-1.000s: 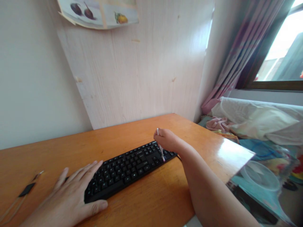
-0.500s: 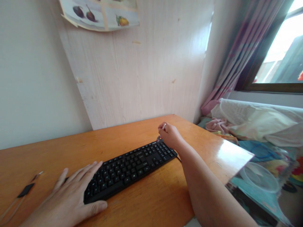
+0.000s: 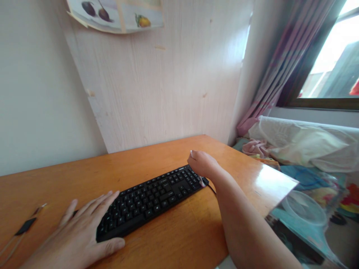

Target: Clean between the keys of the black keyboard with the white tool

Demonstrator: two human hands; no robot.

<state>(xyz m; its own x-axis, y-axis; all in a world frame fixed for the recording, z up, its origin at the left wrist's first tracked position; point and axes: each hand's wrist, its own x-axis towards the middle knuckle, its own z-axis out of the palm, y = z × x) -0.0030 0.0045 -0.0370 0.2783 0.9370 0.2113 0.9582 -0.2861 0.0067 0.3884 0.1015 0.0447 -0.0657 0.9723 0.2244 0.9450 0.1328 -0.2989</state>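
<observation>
A black keyboard (image 3: 151, 198) lies slantwise on the wooden desk. My left hand (image 3: 84, 228) rests at its left end, fingers stretched and apart, with the thumb by the near edge and the other fingers toward the far edge. Over the number keys at the right end, my right hand (image 3: 203, 163) is closed on a thin brush. The white handle end of the brush (image 3: 191, 153) pokes out above the fist. Its pale purplish tip shows below the hand, at the keyboard's near right corner; the middle is hidden by my fingers.
A thin cord with a black tab (image 3: 26, 226) lies on the desk (image 3: 174, 239) at the left. The keyboard cable (image 3: 212, 189) leaves beside my right wrist. Beyond the desk's right edge are a clear plastic tub (image 3: 304, 207) and piled cloth (image 3: 303, 144). A wall stands behind.
My right hand has turned over, and the brush tip has swung from the keyboard's far right edge to its near right corner. My left hand keeps its place on the keyboard.
</observation>
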